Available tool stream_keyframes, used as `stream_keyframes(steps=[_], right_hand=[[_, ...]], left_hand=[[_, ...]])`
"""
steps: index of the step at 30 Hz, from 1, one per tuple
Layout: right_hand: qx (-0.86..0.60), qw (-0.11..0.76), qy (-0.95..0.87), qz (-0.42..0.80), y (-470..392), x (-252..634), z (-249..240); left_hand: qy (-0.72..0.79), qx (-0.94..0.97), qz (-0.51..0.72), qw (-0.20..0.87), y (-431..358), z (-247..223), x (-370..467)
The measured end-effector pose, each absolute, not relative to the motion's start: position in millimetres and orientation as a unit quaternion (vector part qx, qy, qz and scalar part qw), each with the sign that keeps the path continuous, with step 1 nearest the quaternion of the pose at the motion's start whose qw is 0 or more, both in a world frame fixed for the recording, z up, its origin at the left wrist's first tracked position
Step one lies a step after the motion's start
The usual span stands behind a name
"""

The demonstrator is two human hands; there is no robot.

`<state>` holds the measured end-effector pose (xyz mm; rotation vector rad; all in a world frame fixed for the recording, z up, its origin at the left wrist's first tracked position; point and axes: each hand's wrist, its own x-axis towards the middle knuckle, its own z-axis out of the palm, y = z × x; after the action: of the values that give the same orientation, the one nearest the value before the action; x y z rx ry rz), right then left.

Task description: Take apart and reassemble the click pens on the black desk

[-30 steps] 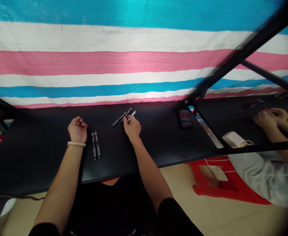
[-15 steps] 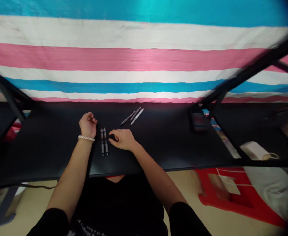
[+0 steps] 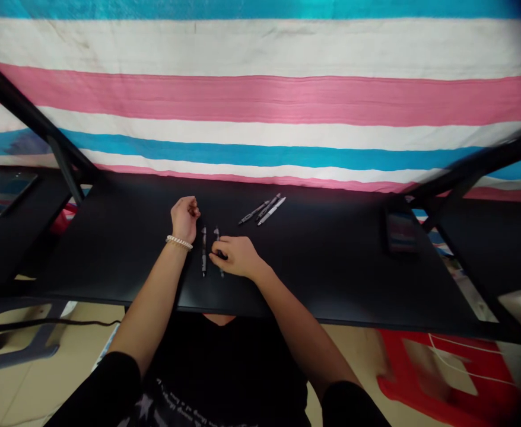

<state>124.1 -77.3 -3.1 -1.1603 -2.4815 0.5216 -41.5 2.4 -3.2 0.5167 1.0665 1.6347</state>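
My right hand (image 3: 236,256) pinches a dark pen (image 3: 217,232) at its middle, which the fingers partly cover. The pen lies nearly upright in view, close to the tabletop. Just left of it a second dark pen (image 3: 204,252) lies alone, roughly parallel. My left hand (image 3: 186,218) rests on the black table (image 3: 332,255) with curled fingers, nothing showing in them, and a white beaded bracelet (image 3: 179,241) at the wrist. Farther back, two dark pens (image 3: 260,209) and a white pen (image 3: 272,211) lie slanted side by side.
A dark phone-like object (image 3: 400,230) lies at the table's right end, and another phone (image 3: 9,193) on the left neighbouring table. Black frame bars (image 3: 42,124) slope up at both sides. Behind hangs a striped sheet (image 3: 260,98). A red stool (image 3: 403,379) stands below right.
My right hand has closed on the right one of the two near pens and shifted it rightward, widening the gap. My left hand keeps its curled pose. The view has turned slightly left.
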Motion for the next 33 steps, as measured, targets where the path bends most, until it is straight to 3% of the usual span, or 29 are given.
stream_keyframes(steps=[3,8,13,18,26,33], right_hand=[[-0.46,0.216,-0.84,0.193,-72.4,126.5,-10.8],[-0.536,0.402,-0.677,0.304,-64.5,130.3,-18.6],[-0.442,0.503,-0.576,0.47,-64.4,125.4,-16.7],[-0.413,0.513,-0.568,0.494,-64.0,122.2,-18.5],[-0.443,0.451,-0.616,0.47,-63.2,124.0,-17.8],[-0.357,0.406,-0.598,0.591,-60.5,127.3,-17.3]], left_hand=[[0.467,0.27,0.678,0.499,1.6,-5.2,-39.5],[0.485,0.375,0.637,0.467,-3.9,-5.2,-34.0],[0.401,0.414,0.56,0.596,-13.9,2.1,-26.9],[0.377,0.425,0.554,0.609,-18.2,3.5,-22.5],[0.38,0.412,0.533,0.634,-20.6,2.9,-20.1],[0.388,0.318,0.654,0.566,-14.0,4.2,-23.6]])
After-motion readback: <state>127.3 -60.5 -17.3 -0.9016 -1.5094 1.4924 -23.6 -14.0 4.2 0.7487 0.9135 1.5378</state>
